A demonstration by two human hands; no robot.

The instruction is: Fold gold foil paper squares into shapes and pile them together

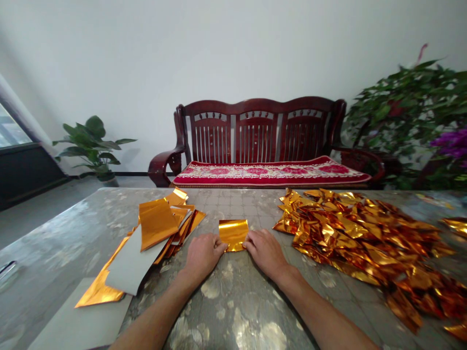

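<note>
Between my two hands lies a small sheet of gold foil paper [233,234] on the table, its far edge curling up. My left hand [205,250] pinches the near left corner between thumb and fingers. At the near right corner, my right hand [264,250] grips the sheet the same way. Left of my left hand is a loose stack of gold foil sheets [157,224], some turned to their pale grey backs. To the right of my right hand spreads a big heap of folded gold foil pieces [359,233].
The patterned table [222,301] fills the foreground. Behind it stands a dark red wooden bench [255,131] with a red and white floral cover [270,172]. A potted plant [91,143] is at the left, leafy foliage [404,107] and purple flowers [452,143] at the right.
</note>
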